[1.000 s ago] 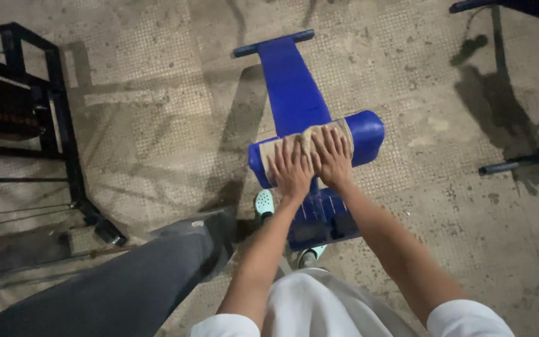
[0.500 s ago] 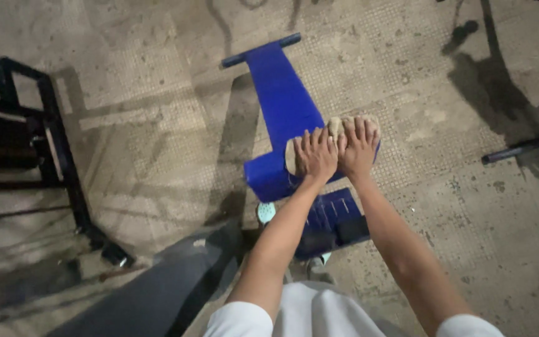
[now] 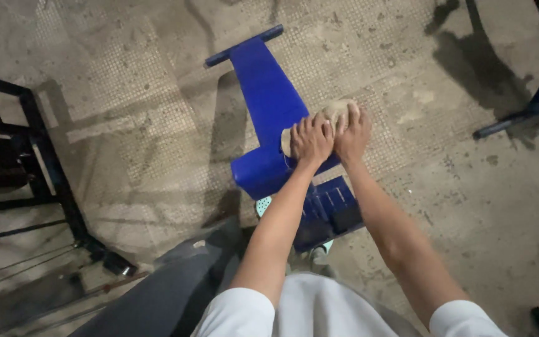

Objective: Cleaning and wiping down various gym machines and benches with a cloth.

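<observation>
Left hand (image 3: 310,138): flat, fingers spread, pressing tan lump (image 3: 335,111).
Right hand (image 3: 352,134): same, touching left hand at 3 o'clock.
Lump: on blue bench (image 3: 266,103).
Rack (image 3: 26,162): 9 o'clock.

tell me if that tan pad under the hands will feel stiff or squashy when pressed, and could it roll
The tan pad looks rounded and cushion-like, so it probably gives a little under the left hand and right hand. It sits on the blue bench, apparently fixed, so rolling away seems unlikely. The bench's metal frame looks heavy and stiff; it should not tip easily.
</observation>
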